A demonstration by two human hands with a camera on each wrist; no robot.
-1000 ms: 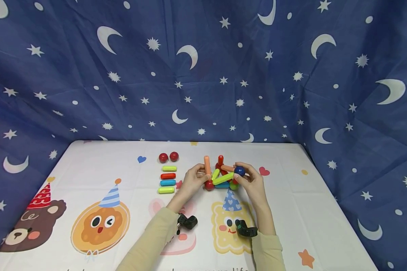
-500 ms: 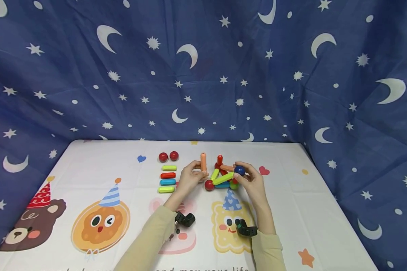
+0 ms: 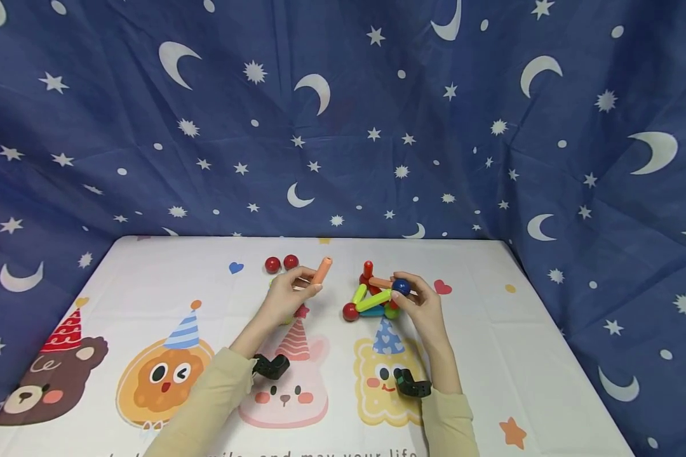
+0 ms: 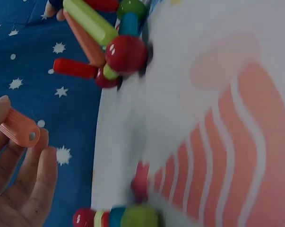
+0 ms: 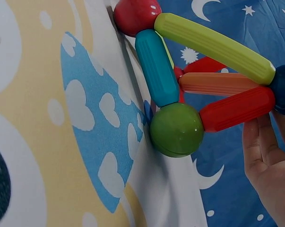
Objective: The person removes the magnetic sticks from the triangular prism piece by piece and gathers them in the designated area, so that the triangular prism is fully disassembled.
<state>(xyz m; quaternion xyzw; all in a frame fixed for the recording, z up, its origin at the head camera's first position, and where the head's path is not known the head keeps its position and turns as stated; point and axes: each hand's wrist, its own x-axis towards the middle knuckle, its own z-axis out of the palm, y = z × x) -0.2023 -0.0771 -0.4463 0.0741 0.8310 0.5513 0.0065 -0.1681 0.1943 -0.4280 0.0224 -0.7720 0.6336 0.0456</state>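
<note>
In the head view my left hand [image 3: 286, 295] pinches an orange rod [image 3: 322, 271], tilted and raised over the table; a small hole shows in the rod's end [image 4: 32, 136] in the left wrist view. My right hand [image 3: 425, 306] holds a dark blue ball [image 3: 401, 287] at the top of a ball-and-rod frame. From that ball run a yellow-green rod [image 5: 215, 48], an orange rod [image 5: 220, 83] and a red rod [image 5: 237, 109]. A teal rod [image 5: 157, 68] joins a green ball [image 5: 177, 130] to a red ball [image 5: 135, 15] low down. Another red rod [image 3: 368, 269] sticks up behind.
Two loose red balls [image 3: 272, 265] lie beyond my left hand. Loose rods beside them are mostly hidden behind that hand; their coloured ends [image 4: 140, 216] show low in the left wrist view. A blue curtain [image 3: 343, 158] stands behind the printed tablecloth [image 3: 526, 355].
My left hand has drawn the orange rod away from the frame's front red ball, moving left and tilting it. My right hand stays at the blue ball.
</note>
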